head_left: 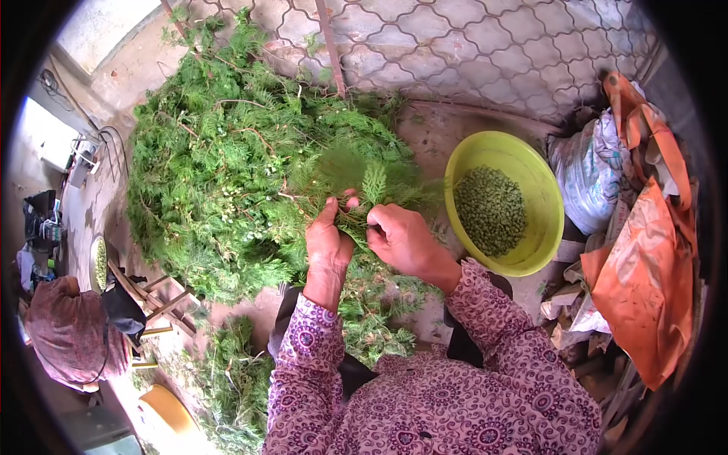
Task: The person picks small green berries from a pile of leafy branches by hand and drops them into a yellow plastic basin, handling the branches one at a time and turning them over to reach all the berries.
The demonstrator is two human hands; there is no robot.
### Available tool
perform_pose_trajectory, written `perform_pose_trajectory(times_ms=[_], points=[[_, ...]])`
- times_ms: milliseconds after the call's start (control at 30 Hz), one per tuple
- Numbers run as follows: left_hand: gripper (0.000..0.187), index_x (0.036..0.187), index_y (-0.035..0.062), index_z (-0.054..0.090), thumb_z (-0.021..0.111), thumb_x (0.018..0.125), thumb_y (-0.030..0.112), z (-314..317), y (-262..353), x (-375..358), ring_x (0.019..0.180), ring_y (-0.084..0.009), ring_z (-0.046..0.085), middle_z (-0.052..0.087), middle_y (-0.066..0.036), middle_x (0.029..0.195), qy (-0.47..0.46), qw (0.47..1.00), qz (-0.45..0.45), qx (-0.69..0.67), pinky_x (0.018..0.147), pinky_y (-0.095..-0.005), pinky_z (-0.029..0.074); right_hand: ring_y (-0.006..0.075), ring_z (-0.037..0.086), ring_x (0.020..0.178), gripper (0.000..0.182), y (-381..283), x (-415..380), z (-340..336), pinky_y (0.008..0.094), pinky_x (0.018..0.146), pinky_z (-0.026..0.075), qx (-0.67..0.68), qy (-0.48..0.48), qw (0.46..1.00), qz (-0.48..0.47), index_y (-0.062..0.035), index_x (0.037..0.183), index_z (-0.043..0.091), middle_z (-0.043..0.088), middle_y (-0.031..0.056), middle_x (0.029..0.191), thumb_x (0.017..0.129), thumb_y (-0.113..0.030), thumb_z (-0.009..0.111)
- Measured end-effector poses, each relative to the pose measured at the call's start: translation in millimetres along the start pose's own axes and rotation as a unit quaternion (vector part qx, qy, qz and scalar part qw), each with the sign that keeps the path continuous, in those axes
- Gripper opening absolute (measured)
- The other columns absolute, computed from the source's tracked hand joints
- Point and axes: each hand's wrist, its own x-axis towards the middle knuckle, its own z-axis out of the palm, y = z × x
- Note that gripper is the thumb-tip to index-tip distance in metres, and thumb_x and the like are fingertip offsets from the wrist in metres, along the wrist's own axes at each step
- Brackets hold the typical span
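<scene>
A green sprig with feathery leaves is held between my two hands, in front of a large heap of cut green branches. My left hand is closed round the sprig's stem, with its fingertips showing beyond the thumb. Just to the right, my right hand pinches at the lower part of the same sprig, its fingers curled. What lies between the right fingertips is too small to tell. To the right of my hands stands a yellow-green basin holding many small green pieces.
Behind the heap is a wire mesh. At the right lie a white sack and an orange bag. A person in a dark reddish top sits at the left, near a wooden frame and an orange-yellow tub.
</scene>
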Motion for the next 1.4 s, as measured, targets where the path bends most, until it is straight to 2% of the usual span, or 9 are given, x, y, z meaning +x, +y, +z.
perform_pose_trajectory(times_ms=[133, 233, 467, 533, 633, 967, 1200, 1267, 1400], points=[[0.023, 0.105, -0.0015, 0.049, 0.04, 0.09, 0.014, -7, 4, 4, 0.076, -0.0187, 0.055, 0.059, -0.012, 0.092, 0.014, 1.0, -0.009, -0.015, 0.075, -0.033, 0.047, 0.0233, 0.052, 0.05, 0.012, -3, 2, 0, 0.0334, 0.045, 0.041, 0.122, -0.036, 0.992, -0.003, -0.0047, 0.073, 0.049, 0.051, 0.0087, 0.059, 0.066, -0.005, 0.059], [0.017, 0.095, 0.001, 0.054, 0.047, 0.087, 0.014, 3, 19, 1, 0.074, -0.0187, 0.056, 0.059, -0.009, 0.082, 0.062, 0.997, 0.035, 0.001, 0.068, -0.0322, 0.049, 0.0077, 0.044, 0.049, 0.005, -13, -5, -17, 0.0242, 0.041, 0.036, 0.399, -0.301, 0.863, 0.079, -0.0039, 0.077, 0.05, 0.049, 0.0005, 0.061, 0.073, -0.005, 0.053], [0.017, 0.102, 0.0039, 0.053, 0.049, 0.087, 0.01, 20, 23, -13, 0.064, -0.0143, 0.053, 0.062, -0.01, 0.089, 0.06, 0.986, 0.138, 0.067, 0.067, -0.031, 0.048, 0.0043, 0.035, 0.043, 0.012, 4, 7, -56, 0.0179, 0.037, 0.03, 0.693, -0.198, 0.668, 0.186, -0.0044, 0.087, 0.049, 0.052, 0.0015, 0.07, 0.088, -0.013, 0.041], [0.019, 0.104, 0.0046, 0.052, 0.049, 0.087, 0.011, 16, 19, -12, 0.063, -0.0134, 0.053, 0.062, -0.01, 0.09, 0.036, 0.983, 0.156, 0.088, 0.066, -0.0303, 0.048, 0.0032, 0.037, 0.045, 0.01, 7, 9, -64, 0.0172, 0.038, 0.03, 0.679, -0.179, 0.683, 0.201, -0.0044, 0.086, 0.051, 0.052, 0.0009, 0.069, 0.087, -0.013, 0.046], [0.022, 0.109, 0.0057, 0.049, 0.049, 0.087, 0.011, 18, 15, -16, 0.061, -0.0124, 0.052, 0.062, -0.01, 0.092, 0.016, 0.983, 0.148, 0.106, 0.063, -0.0291, 0.047, 0.0027, 0.042, 0.05, 0.017, 12, 10, -51, 0.0196, 0.043, 0.033, 0.291, -0.017, 0.951, 0.107, -0.0024, 0.087, 0.054, 0.049, -0.0027, 0.065, 0.076, -0.009, 0.064], [0.024, 0.11, 0.0041, 0.049, 0.048, 0.087, 0.008, 10, 5, -9, 0.062, -0.0133, 0.051, 0.062, -0.01, 0.092, 0.006, 0.99, 0.088, 0.106, 0.063, -0.0285, 0.045, 0.0287, 0.053, 0.055, 0.021, 13, 4, -24, 0.0366, 0.048, 0.041, -0.026, 0.017, 1.0, -0.002, -0.0045, 0.083, 0.052, 0.051, 0.0102, 0.067, 0.068, -0.009, 0.067], [0.017, 0.098, -0.0012, 0.056, 0.047, 0.086, 0.008, -2, 6, 0, 0.066, -0.0146, 0.051, 0.062, -0.009, 0.087, 0.058, 0.997, 0.03, 0.041, 0.065, -0.0277, 0.045, 0.028, 0.054, 0.056, 0.016, -12, 1, -19, 0.0343, 0.048, 0.042, 0.084, -0.006, 0.996, -0.021, -0.0051, 0.077, 0.053, 0.052, 0.0106, 0.067, 0.068, -0.007, 0.065], [0.018, 0.098, -0.0002, 0.057, 0.045, 0.087, 0.009, -5, 5, -2, 0.066, -0.014, 0.051, 0.061, -0.009, 0.086, 0.059, 0.998, 0.018, 0.033, 0.066, -0.0274, 0.045, 0.0141, 0.05, 0.053, 0.013, -11, -1, -20, 0.0264, 0.049, 0.039, 0.11, 0.001, 0.994, -0.018, -0.0022, 0.078, 0.055, 0.05, 0.0066, 0.065, 0.069, -0.005, 0.065], [0.019, 0.098, 0.0005, 0.056, 0.044, 0.088, 0.01, -15, 12, 3, 0.065, -0.0129, 0.05, 0.061, -0.009, 0.086, 0.04, 0.998, -0.005, 0.053, 0.066, -0.026, 0.045, 0.0103, 0.047, 0.053, 0.013, -31, -10, -25, 0.0246, 0.048, 0.037, 0.183, -0.047, 0.981, -0.034, -0.0021, 0.077, 0.056, 0.05, 0.0041, 0.065, 0.07, -0.007, 0.065]])
